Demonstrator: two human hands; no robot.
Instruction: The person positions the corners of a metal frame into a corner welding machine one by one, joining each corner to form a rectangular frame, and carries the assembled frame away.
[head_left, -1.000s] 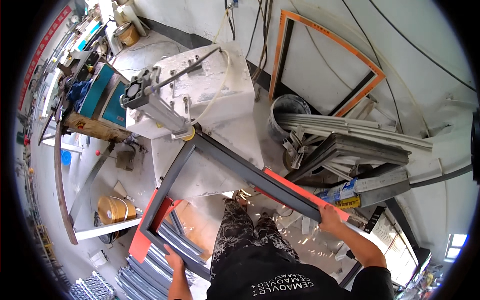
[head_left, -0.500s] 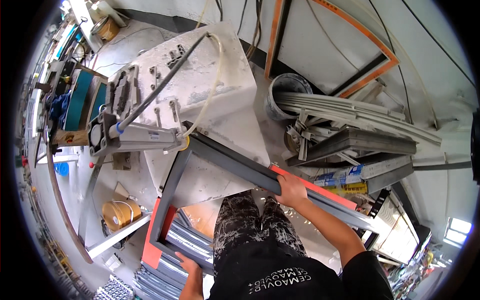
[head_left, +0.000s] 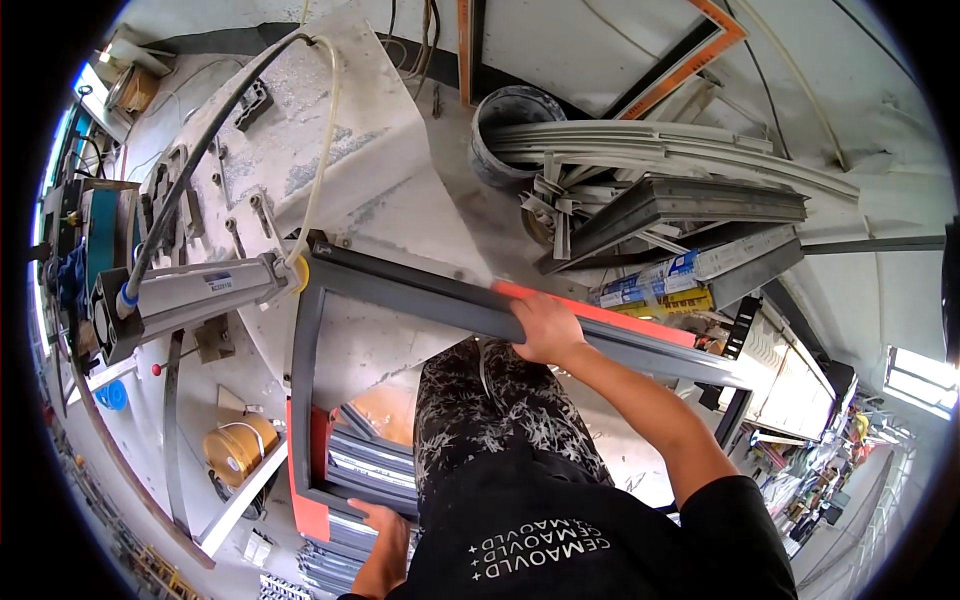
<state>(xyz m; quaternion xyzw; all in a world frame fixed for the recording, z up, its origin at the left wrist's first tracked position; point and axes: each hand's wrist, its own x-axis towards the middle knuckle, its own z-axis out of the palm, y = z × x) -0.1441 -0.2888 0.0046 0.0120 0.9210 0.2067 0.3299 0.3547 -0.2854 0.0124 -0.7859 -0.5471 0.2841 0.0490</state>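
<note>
A large dark grey window frame (head_left: 420, 299), edged with strips of orange-red film, lies in front of me with its far left corner at the machine's yellow-ringed cylinder end. My right hand (head_left: 545, 328) wraps round its far rail, near the middle. Close to the near left corner, my left hand (head_left: 380, 522) is closed on the near rail, its fingers partly hidden beneath. The pneumatic cylinder (head_left: 205, 292), silver with a black hose, points at the frame's corner from the left. Under that corner stretches the machine's pale, dusty metal top (head_left: 370, 170).
A grey bucket (head_left: 490, 170) and long white profile offcuts (head_left: 680, 150) stand beyond the frame. Dark profiles (head_left: 690, 205) and wrapped bundles (head_left: 690, 278) lie at the right. A brown tape roll (head_left: 238, 448) sits at lower left; stacked grey profiles (head_left: 370, 465) lie below the frame.
My view has shifted, so the machine and cylinder appear farther left. Both hands stay on the window frame, whose corner remains by the cylinder end.
</note>
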